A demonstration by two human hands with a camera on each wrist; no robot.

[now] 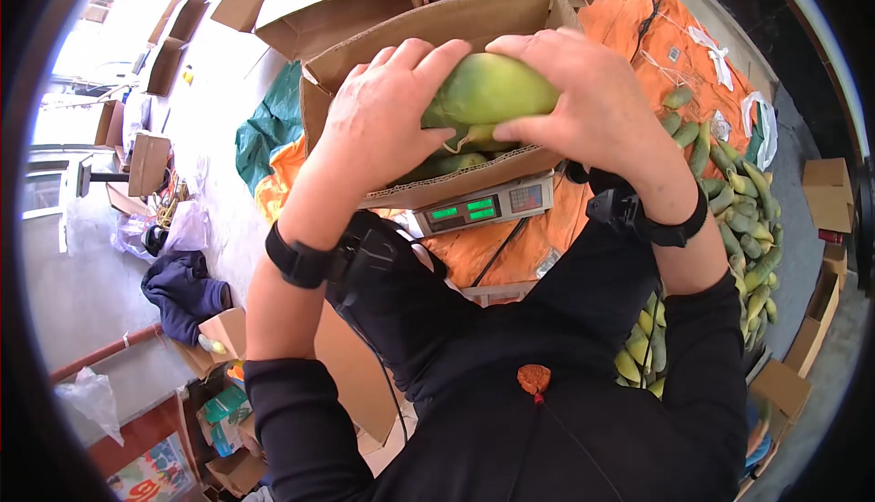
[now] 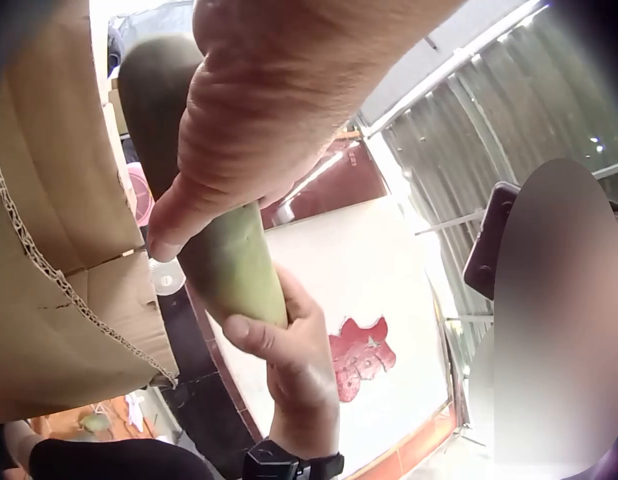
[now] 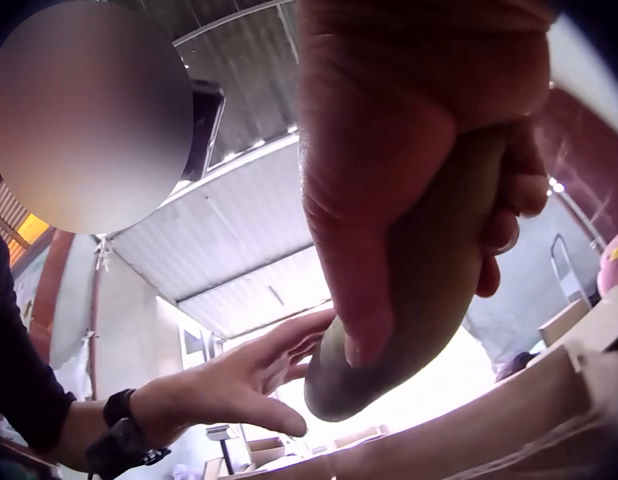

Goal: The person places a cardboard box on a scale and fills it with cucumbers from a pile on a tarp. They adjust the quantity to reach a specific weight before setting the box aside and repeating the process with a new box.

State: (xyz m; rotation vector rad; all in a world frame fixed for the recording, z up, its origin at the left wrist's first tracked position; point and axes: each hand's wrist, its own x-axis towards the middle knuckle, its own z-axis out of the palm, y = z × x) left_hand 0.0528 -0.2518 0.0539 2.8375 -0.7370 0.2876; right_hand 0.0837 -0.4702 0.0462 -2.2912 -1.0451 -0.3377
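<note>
Both hands hold a long green melon (image 1: pixel 499 87) over an open cardboard box (image 1: pixel 437 33). My left hand (image 1: pixel 383 110) has one end of it, thumb low and fingers over the top in the head view. The right hand (image 1: pixel 597 97) grips the other end; in the right wrist view its fingers curl round the melon (image 3: pixel 429 270). More green melons (image 1: pixel 447 165) lie inside the box beneath, partly hidden by the hands and the front wall. Under the box stands a scale (image 1: pixel 483 210) with lit green digits.
A big pile of melons (image 1: pixel 743 220) lies to the right on an orange sheet (image 1: pixel 620 24). More cardboard boxes (image 1: pixel 342 1) stand just beyond the open one. A dark cloth (image 1: pixel 187 292) lies at the left. My knees flank the scale closely.
</note>
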